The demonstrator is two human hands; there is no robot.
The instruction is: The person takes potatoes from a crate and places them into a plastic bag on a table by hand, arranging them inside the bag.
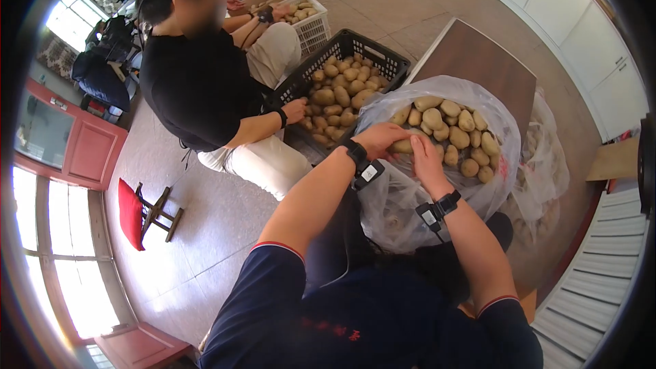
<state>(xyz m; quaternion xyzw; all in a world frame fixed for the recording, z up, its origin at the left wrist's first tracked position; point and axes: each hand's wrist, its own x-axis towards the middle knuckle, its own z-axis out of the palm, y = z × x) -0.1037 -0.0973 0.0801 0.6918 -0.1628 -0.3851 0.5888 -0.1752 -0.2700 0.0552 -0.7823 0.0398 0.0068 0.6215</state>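
My left hand [380, 139] has its fingers closed round one end of a potato [403, 145] at the near left rim of a clear plastic bag [383, 188]. From the other side, my right hand [428, 162] grips the same potato, its fingers pressed together against it. Inside the bag, just beyond my hands, lie several loose potatoes [459, 138]. Each of my wrists wears a black strap with a small device. My fingers hide part of the held potato.
To the left, a person in black [198, 82] reaches into a black crate [400, 61] of potatoes. A white crate [316, 33] with potatoes stands farther back. A brown board [478, 55] lies beyond the bag. A red folding stool [131, 215] stands on the floor.
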